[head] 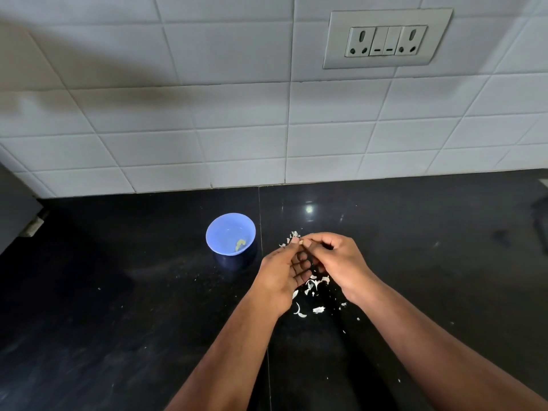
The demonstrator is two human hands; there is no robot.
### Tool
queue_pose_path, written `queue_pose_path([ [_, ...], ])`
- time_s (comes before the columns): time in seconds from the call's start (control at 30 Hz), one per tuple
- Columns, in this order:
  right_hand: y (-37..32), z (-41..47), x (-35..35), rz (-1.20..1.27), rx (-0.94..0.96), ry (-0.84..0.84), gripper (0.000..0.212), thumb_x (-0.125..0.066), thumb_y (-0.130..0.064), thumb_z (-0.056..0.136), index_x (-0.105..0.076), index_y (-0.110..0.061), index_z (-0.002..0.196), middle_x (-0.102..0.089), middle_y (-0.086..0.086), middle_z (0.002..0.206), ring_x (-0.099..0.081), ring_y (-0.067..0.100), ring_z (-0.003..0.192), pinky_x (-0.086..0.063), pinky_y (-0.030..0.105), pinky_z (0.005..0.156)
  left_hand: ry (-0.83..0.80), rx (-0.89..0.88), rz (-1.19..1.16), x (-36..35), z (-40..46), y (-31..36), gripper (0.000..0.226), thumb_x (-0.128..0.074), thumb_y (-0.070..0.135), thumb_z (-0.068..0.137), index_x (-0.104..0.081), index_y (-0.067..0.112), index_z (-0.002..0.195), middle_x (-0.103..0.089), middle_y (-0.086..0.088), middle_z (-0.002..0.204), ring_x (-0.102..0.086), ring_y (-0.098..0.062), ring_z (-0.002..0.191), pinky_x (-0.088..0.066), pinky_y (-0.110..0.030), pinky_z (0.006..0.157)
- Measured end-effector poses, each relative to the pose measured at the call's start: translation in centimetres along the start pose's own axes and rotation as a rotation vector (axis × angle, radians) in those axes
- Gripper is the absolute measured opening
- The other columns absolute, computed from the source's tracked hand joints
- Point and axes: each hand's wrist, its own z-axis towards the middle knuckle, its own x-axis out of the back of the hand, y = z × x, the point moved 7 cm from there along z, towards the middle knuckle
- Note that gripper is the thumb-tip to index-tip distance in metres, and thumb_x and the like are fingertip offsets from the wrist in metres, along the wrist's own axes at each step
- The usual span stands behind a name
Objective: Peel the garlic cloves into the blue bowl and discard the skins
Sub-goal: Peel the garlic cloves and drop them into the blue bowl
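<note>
- Left hand (284,269): palm up, fingers loosely curled, thumb and forefinger tips pinching a garlic clove (301,242) at the hand's 12 o'clock.
- Right hand (338,259): back up, fingers curled, tips pinching the same clove from the 3 o'clock side; fingertips of both hands touching at the clove.
- Clove mostly hidden by fingertips; only a small pale bit visible. Cannot tell how much skin is left on it.
- Blue bowl (221,232): upright on the black worktop (118,307), at 10 o'clock from the hands, near but apart. One peeled clove (240,245) inside, low on the bowl's 4 o'clock wall.
- Garlic skins (314,287): white scraps scattered on the worktop under and at 6 o'clock of the hands; a few more at 12 o'clock, just past the fingertips.
- Socket and switch plate (387,40) on the white tiled wall (207,114), at 1 o'clock, well apart.
</note>
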Motion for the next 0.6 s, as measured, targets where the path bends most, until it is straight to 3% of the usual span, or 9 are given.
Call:
queue_pose_path([
  [0.1, 0.0, -0.2, 0.2, 0.066, 0.003, 0.037, 0.012, -0.070, -0.020, 0.100, -0.082, -0.023, 0.100, -0.080, -0.002, 0.090, -0.073, 0.006, 0.078, -0.058, 0.023, 0.068, -0.008, 0.005, -0.092, -0.7, -0.2, -0.1, 0.022, -0.072, 0.028, 0.100, -0.074, 0.007, 0.100, -0.070, -0.007, 0.083, -0.071, -0.020, 0.080, -0.063, -0.040, 0.085],
  [0.23, 0.3, -0.5, 0.2, 0.162, -0.025, 0.089, 0.012, -0.070, -0.017, 0.100, -0.082, -0.021, 0.099, -0.081, -0.002, 0.091, -0.076, 0.008, 0.086, -0.058, 0.020, 0.073, -0.040, 0.003, -0.141, -1.7, -0.6, 0.0, 0.020, -0.067, 0.021, 0.103, -0.074, 0.003, 0.101, -0.070, -0.009, 0.083, -0.072, -0.018, 0.073, -0.064, -0.033, 0.068],
  [0.43, 1.6, -0.7, -0.3, 0.274, -0.100, 0.171, 0.011, -0.071, -0.016, 0.099, -0.082, -0.014, 0.096, -0.080, 0.003, 0.084, -0.073, 0.010, 0.072, -0.056, 0.020, 0.063, -0.038, -0.013, -0.179, -1.9, -0.7, -0.4, 0.018, -0.062, 0.013, 0.106, -0.073, 0.001, 0.099, -0.070, -0.006, 0.074, -0.072, -0.014, 0.064, -0.061, -0.028, 0.061],
  [0.6, 2.7, -0.9, -1.0, 0.356, -0.198, 0.192, 0.012, -0.071, -0.015, 0.099, -0.081, -0.010, 0.096, -0.075, -0.001, 0.074, -0.066, 0.004, 0.061, -0.051, 0.019, 0.057, 0.007, -0.046, -0.186, -1.5, -0.2, -1.4, 0.016, -0.063, 0.013, 0.105, -0.075, 0.004, 0.100, -0.069, -0.006, 0.080, -0.066, -0.014, 0.070, -0.060, -0.029, 0.069],
])
